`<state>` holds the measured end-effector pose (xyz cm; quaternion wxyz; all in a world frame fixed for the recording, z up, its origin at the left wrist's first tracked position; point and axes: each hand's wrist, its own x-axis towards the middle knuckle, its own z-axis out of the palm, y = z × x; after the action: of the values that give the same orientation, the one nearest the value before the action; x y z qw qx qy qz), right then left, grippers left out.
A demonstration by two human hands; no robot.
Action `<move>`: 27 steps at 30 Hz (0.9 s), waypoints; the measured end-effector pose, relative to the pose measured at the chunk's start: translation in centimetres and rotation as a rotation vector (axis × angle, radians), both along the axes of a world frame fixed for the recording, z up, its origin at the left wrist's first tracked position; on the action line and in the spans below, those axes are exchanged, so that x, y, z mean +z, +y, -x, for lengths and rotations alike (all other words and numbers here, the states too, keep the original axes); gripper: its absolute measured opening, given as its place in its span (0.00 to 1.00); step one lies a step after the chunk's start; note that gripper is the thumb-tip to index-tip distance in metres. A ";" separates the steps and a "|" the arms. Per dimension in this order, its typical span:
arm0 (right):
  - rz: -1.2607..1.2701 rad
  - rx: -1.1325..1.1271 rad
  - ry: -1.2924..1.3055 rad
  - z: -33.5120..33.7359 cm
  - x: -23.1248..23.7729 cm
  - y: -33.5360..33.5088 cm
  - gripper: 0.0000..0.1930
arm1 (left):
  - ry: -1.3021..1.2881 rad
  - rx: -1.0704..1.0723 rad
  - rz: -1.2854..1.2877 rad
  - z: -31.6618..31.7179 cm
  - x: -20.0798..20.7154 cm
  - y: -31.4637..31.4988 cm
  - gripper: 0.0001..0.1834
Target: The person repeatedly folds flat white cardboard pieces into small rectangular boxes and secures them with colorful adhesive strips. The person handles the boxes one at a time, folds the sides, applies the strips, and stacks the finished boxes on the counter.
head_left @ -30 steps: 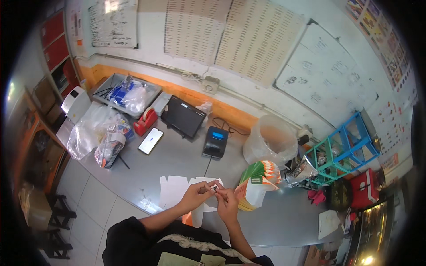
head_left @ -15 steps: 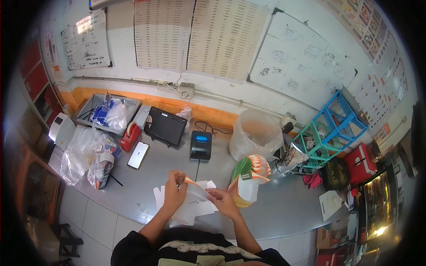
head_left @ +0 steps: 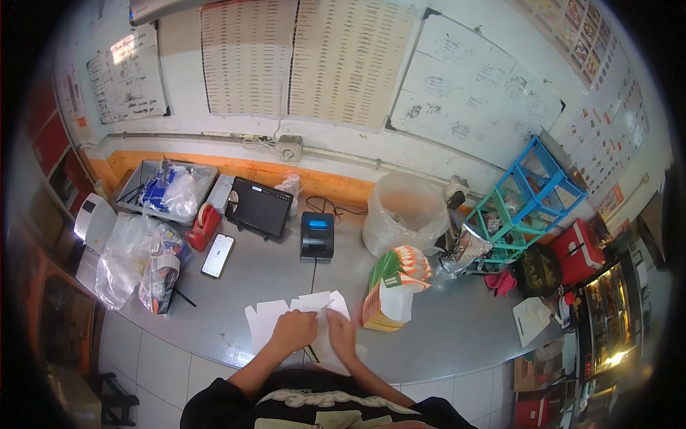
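Note:
Close to the near table edge, my left hand (head_left: 296, 331) has its fingers curled down on a paper food box (head_left: 321, 349), white with a green and orange printed part. My right hand (head_left: 341, 334) grips the right side of the same box, thumb and fingers around its upper edge. Beneath it lie flat white cardboard blanks (head_left: 266, 319) with cut flaps. Part of the box is hidden by my hands. To the right stands a nested stack of folded boxes (head_left: 391, 297) in green, orange and white.
Behind are a small black printer (head_left: 316, 236), a tablet (head_left: 259, 207) and a plastic-lined bin (head_left: 405, 214). On the left lie a phone (head_left: 218, 256), a red tape dispenser (head_left: 204, 227) and plastic bags (head_left: 121, 264). Blue and green baskets (head_left: 518, 207) stand at the right.
The paper box has come down from above the blanks towards my body. My left hand has moved down and right; both hands are now closer together on the box. The view has shifted slightly.

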<state>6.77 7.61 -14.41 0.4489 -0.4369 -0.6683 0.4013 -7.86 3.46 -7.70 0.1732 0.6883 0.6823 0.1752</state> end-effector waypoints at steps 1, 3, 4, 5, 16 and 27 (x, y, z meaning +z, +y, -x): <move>-0.123 -0.030 -0.001 1.7 1.3 -2.0 0.11 | -0.027 0.024 0.002 -0.2 0.3 -0.2 0.15; 0.137 0.017 0.349 2.5 2.9 -4.0 0.11 | -0.080 0.069 0.009 -1.0 1.4 -1.1 0.20; 0.514 0.101 0.695 2.5 3.3 -4.4 0.12 | -0.144 0.025 0.051 -0.6 1.2 -1.3 0.22; 0.594 0.154 0.677 1.9 2.8 -4.1 0.12 | -0.206 -0.019 0.094 0.1 0.7 -1.5 0.24; 0.151 0.315 -0.061 -2.9 -2.9 2.6 0.08 | -0.671 -0.083 0.189 1.4 -2.9 -0.7 0.15; 0.269 0.245 0.003 -4.8 0.8 2.9 0.05 | -0.173 -0.046 -0.559 -0.1 3.8 1.3 0.10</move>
<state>11.56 10.53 -13.58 0.3352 -0.4077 -0.6560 0.5396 -7.77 4.75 -3.86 0.0386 0.7072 0.5744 0.4104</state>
